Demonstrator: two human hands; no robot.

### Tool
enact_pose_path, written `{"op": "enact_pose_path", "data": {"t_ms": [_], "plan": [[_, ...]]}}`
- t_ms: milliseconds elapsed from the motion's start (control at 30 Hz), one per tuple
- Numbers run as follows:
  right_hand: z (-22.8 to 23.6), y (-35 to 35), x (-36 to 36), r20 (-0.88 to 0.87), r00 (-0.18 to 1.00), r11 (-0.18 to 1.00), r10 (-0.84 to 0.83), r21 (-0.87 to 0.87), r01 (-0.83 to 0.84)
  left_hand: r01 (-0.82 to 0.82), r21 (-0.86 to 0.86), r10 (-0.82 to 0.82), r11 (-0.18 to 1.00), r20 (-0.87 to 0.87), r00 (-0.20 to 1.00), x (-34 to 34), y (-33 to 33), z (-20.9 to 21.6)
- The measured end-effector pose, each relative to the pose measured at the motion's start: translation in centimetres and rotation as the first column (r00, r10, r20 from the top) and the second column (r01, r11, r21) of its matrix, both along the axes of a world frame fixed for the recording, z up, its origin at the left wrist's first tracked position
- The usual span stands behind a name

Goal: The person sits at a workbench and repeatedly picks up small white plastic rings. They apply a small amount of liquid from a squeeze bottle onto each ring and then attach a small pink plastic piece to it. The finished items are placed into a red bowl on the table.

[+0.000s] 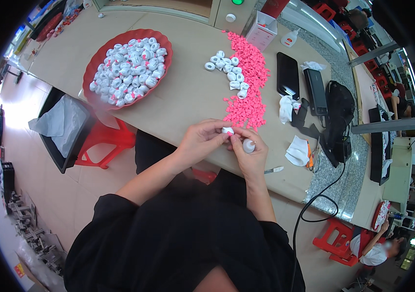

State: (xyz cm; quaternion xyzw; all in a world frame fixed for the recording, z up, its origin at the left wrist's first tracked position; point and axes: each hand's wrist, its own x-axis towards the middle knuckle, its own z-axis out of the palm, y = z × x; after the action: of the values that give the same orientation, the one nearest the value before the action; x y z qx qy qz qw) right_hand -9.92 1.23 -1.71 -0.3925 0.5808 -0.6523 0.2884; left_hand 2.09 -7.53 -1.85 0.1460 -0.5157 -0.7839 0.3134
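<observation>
Head view: left hand (pixel 198 139) pinches a white piece (pixel 226 130) at the fingertips of right hand (pixel 253 158), which grips a bottle (pixel 249 146).

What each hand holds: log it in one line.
left hand: pinching small white-and-pink piece | right hand: fingers at it, holding translucent white bottle | nearby: loose pink pieces, red scalloped tray

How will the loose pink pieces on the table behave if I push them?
The pink pieces would likely scatter, since they lie loose. Each is probably light, being so small. The white pieces right alongside might get shoved too.
</observation>
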Motion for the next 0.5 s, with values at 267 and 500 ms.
{"op": "enact_pose_path", "data": {"t_ms": [267, 500], "plan": [[0.34, -0.08, 0.77, -0.438, 0.892, 0.989, -0.113, -0.135, 0.06, -0.018, 0.071, 0.009, 0.997, 0.122, 0.993, 0.3, 0.03, -0.13], [-0.15, -0.22, 0.97, -0.545, 0.821, 0.981, -0.173, -0.166, 0.096, -0.031, 0.08, 0.015, 0.996, 0.189, 0.982, -0.1, -0.12, 0.24]]}}
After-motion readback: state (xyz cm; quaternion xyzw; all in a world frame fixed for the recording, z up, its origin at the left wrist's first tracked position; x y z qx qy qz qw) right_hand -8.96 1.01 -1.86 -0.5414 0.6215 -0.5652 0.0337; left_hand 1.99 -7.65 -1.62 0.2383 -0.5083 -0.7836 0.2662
